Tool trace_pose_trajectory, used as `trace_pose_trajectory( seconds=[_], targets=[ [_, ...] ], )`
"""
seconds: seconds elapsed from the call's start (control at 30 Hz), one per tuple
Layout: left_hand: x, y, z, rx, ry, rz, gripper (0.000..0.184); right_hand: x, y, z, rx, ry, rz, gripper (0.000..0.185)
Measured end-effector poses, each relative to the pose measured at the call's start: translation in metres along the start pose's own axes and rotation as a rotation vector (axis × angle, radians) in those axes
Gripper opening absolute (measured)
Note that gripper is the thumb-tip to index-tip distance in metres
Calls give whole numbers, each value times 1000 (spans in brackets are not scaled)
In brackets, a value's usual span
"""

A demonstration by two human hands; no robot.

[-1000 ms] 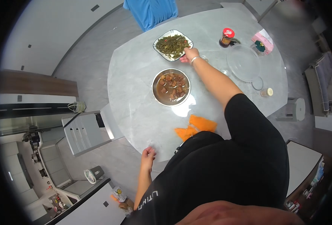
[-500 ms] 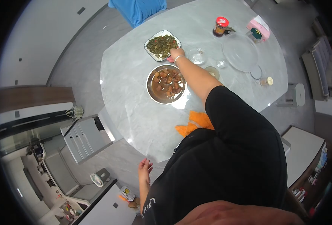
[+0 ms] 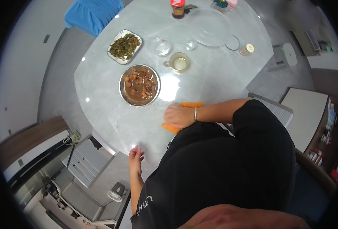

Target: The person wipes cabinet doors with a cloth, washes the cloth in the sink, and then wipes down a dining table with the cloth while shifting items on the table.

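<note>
Two bare hands are in view: the left hand, its grip loosely spread with bent fingers, is at the near edge of the table, and the right hand is on the orange cloth, its grip too blurred to tell whether pinched. Beyond the cloth, which lies near that edge, are a metal bowl of meat pieces in brown liquid and a glass mug. Farther out are a plate of chopped greens, left of a clear glass dish, and a red-lidded jar.
</note>
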State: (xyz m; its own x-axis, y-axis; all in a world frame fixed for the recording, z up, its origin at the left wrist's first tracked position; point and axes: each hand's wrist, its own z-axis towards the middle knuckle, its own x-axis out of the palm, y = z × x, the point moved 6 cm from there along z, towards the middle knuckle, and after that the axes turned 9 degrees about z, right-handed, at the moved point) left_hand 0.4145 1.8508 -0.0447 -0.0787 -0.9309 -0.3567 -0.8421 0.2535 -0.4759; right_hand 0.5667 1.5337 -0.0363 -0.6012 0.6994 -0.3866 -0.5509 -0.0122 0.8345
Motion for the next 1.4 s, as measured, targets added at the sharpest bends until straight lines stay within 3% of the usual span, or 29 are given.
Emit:
trace_pose_trajectory(
  seconds=[0.07,0.17,0.27,0.37,0.47,0.67,0.77,0.87,0.93,1.0,1.1,1.3,1.4],
  targets=[
    [13,-14,11,33,51,41,45,7,-1,-22,25,94,51,11],
    [33,-39,26,68,115,99,46,21,-20,-44,169,288,114,22],
    [53,-62,34,111,167,168,44,29,-24,-76,-10,298,-113,41],
    [64,-79,38,144,201,223,43,19,-35,-93,115,290,-272,56],
    [68,-90,36,174,213,245,43,-15,-67,-110,250,95,-459,58],
    [55,-72,25,152,189,245,42,-176,-100,-176,537,-401,-770,54],
    [42,-48,19,104,180,233,41,-207,-105,-186,703,-503,-807,60],
    [36,-28,13,58,167,189,45,-176,-109,-175,990,-644,-1036,65],
    [33,-21,15,27,173,178,43,-132,-71,-138,948,-567,-866,66],
    [36,-17,22,12,208,174,43,-82,-43,-122,790,-314,-805,60],
    [43,-40,30,87,235,215,41,-78,-46,-145,710,-294,-753,54],
    [44,-76,25,179,174,217,41,-176,-76,-200,886,-574,-903,49],
    [41,-62,20,127,159,209,43,-201,-78,-201,916,-561,-775,41]
  ],
)
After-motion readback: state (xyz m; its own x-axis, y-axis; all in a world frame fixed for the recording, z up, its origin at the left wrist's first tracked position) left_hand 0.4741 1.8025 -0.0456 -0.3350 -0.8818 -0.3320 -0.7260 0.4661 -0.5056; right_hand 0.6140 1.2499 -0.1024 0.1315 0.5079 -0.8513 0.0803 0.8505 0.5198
